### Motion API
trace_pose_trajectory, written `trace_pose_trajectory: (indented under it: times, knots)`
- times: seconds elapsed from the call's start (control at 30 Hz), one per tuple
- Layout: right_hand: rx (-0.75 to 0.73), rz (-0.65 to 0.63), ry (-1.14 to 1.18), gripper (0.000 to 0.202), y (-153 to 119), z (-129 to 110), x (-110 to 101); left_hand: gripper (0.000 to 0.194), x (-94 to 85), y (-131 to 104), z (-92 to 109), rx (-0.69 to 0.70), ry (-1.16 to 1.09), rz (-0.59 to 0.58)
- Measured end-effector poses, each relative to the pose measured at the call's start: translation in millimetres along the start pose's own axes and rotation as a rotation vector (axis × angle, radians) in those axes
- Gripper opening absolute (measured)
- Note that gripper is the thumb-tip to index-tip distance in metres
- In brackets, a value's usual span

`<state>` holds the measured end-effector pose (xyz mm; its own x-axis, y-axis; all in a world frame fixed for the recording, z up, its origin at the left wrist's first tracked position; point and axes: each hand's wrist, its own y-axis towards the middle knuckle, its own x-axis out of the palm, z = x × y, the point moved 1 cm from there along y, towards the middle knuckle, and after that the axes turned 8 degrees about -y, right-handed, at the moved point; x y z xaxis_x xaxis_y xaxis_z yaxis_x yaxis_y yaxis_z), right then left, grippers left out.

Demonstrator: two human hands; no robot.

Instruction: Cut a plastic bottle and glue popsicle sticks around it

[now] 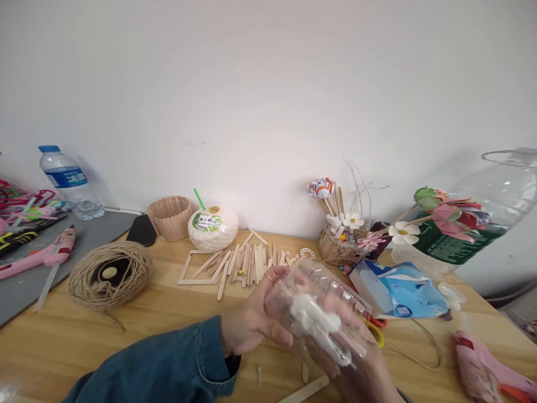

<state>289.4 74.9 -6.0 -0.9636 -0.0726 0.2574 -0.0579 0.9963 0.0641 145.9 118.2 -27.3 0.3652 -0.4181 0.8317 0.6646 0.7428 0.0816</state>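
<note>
A clear plastic package (331, 280) with white contents (316, 320) is held between the left grip (255, 316) and right grip (363, 355) above the tabletop (168, 307); at left, twine (135, 274) is coiled; farther off, wooden sticks (251, 263) are strewn.

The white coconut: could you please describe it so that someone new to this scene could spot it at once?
Follow the back of the wooden table, along the pale wall, to left of centre. Between a ribbed brown holder and the loose wooden sticks sits the white coconut. Its rounded white body, green-and-white label and slanting green straw distinguish it.
</note>
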Motion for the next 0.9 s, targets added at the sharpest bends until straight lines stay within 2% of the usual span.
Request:
trace_pose_trajectory:
  times: [0.1,0.23,0.33,0.4,0.47,0.53,0.6,0.67,0.73,0.77,0.9]
  knots:
    - [0.115,-0.045,0.169,0.018,3.7,-4.7,7.4,0.079,1.3,2.2,3.4,0.01,-0.016,0.027]
    - [0.113,-0.032,0.211,0.02,4.8,-4.9,7.4,0.086,-0.5,4.0,4.2,0.04,-0.036,0.07]
    - [0.031,-0.107,0.131,0.048,2.7,0.6,1.7,0.085,-2.4,5.0,4.5,0.076,0.022,0.126]
    - [-0.071,-0.093,-0.046,0.055,1.2,5.2,-2.9,0.082,-2.5,5.6,5.3,0.095,0.09,0.157]
    - [-0.225,-0.029,-0.344,0.041,0.3,7.9,-6.9,0.079,-2.3,6.0,6.9,0.095,0.167,0.179]
    - [-0.45,0.007,-0.695,0.028,0.7,7.2,-9.1,0.076,-2.3,6.3,9.9,0.078,0.204,0.18]
    - [-0.693,0.015,-0.999,0.023,2.5,4.2,-10.3,0.071,-2.5,6.5,14.5,0.06,0.167,0.117]
    - [-0.873,0.011,-1.215,0.02,5.3,0.8,-11.3,0.064,-2.6,6.5,19.8,0.021,0.089,0.009]
    - [-0.961,-0.034,-1.367,0.021,8.1,-2.0,-11.4,0.053,-2.9,6.3,24.3,-0.034,0.039,-0.048]
    - [-0.988,-0.079,-1.421,0.022,9.0,-2.9,-10.8,0.049,-3.2,6.2,25.8,-0.05,0.03,-0.041]
    - [-1.03,-0.176,-1.512,0.025,9.1,-5.1,-7.0,0.049,-4.8,5.7,26.1,-0.048,0.055,0.095]
